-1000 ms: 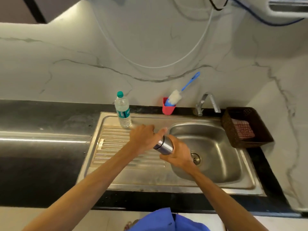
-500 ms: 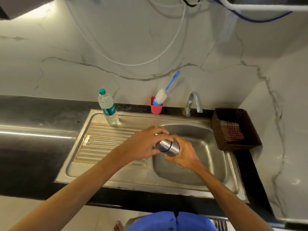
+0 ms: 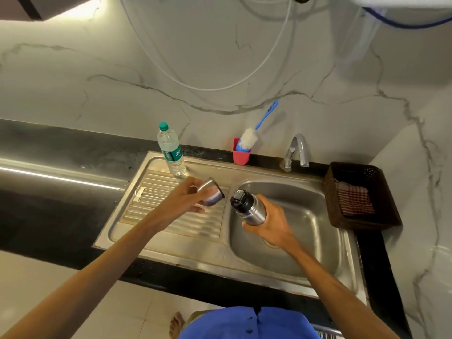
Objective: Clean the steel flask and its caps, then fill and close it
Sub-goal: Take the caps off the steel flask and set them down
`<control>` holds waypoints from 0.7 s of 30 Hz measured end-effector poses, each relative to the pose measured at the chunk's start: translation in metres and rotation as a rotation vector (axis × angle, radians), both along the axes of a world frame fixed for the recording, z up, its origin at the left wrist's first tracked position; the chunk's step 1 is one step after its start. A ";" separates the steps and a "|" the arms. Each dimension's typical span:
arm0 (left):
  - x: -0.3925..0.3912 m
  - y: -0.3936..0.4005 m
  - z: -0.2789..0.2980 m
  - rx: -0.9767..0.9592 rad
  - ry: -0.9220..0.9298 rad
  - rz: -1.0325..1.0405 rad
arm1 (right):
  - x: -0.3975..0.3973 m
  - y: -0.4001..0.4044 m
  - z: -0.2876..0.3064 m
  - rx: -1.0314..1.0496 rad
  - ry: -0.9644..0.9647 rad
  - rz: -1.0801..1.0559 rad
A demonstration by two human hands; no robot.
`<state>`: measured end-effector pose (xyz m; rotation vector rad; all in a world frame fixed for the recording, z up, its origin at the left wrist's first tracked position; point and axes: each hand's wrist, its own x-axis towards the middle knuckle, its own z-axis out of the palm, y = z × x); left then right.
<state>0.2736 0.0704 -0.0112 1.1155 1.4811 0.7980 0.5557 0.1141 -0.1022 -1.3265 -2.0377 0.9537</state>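
Now flask (image 3: 252,211) within right fingers (image 3: 249,226)

The sink (image 3: 325,243) sits in the middle of the frame, its ribbed board (image 3: 156,204) to the left. A bottle (image 3: 171,152) stands at the board's top edge. Right of it come a cup (image 3: 241,157) holding a brush (image 3: 254,133), the tap (image 3: 297,150), then a basket (image 3: 391,211) at far right.

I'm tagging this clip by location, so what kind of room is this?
Most likely a home kitchen: a stainless steel sink with a ribbed drainboard set in a black stone counter, a curved chrome tap, and a blue-handled bottle brush against a marble-look wall.
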 end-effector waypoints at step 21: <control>-0.220 -0.124 -0.200 -0.046 0.573 0.439 | -0.171 -0.022 0.012 0.022 0.070 0.113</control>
